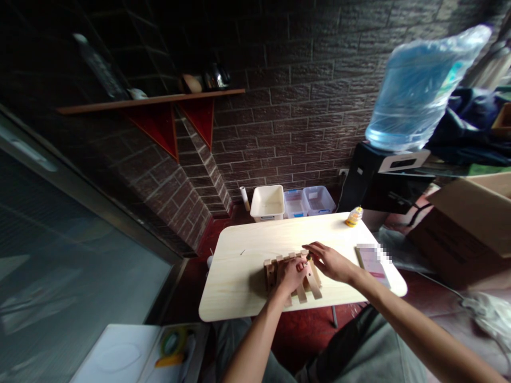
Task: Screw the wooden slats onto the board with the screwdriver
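Observation:
A small slatted wooden piece (314, 286) rests near the front edge of the light wooden table, its pale strips lying side by side with dark holes in some. Over its middle, my left hand (293, 274) is closed, fingertips pinched together; what they hold is too small to make out. My right hand (331, 263) reaches in from the right, its fingers curled at a small dark-and-yellow handle (308, 256) that looks like a screwdriver's. The handle stands just above the strips, beside my left fingertips. Its lower end is hidden.
On the table (235, 287) lie a thin nail-like piece (242, 252), a yellow-capped clear bottle (354, 217) and a flat pinkish pad (373, 266). Behind stand plastic bins (267, 202) and a water dispenser (359, 181). A cardboard box (463, 229) is at right, an open case (120, 351) at lower left.

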Motion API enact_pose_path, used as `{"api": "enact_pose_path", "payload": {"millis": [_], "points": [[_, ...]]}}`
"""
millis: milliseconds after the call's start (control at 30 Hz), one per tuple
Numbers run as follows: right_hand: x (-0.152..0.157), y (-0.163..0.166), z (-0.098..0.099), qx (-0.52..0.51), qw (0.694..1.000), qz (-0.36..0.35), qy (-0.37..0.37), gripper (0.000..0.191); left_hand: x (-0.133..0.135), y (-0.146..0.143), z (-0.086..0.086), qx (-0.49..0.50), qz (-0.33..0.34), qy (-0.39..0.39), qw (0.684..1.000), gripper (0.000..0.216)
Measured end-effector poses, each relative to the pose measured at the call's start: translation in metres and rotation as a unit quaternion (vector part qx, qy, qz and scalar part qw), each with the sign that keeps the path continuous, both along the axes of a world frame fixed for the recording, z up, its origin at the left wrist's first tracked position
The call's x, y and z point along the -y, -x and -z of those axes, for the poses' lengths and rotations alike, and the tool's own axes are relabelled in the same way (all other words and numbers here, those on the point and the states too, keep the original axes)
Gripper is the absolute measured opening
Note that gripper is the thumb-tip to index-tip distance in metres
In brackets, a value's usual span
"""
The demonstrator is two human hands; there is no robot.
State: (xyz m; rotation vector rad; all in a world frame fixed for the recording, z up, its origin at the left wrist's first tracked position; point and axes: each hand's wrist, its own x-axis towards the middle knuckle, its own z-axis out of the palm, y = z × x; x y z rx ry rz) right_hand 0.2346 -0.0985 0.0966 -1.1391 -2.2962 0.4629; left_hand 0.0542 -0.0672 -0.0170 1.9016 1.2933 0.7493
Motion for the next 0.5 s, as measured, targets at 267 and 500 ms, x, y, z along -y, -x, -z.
{"api": "enact_pose_path", "payload": {"millis": [267, 500], "points": [[-0.019, -0.002, 0.002, 0.031, 0.999, 0.031, 0.006, 0.031, 0.0, 0.003, -0.002, -0.007, 0.019, -0.012, 1.0, 0.017], [-0.015, 0.001, 0.001, 0.06, 0.996, 0.066, -0.023, 0.024, 0.001, 0.004, 0.002, -0.016, 0.004, -0.028, 0.999, 0.02]]}}
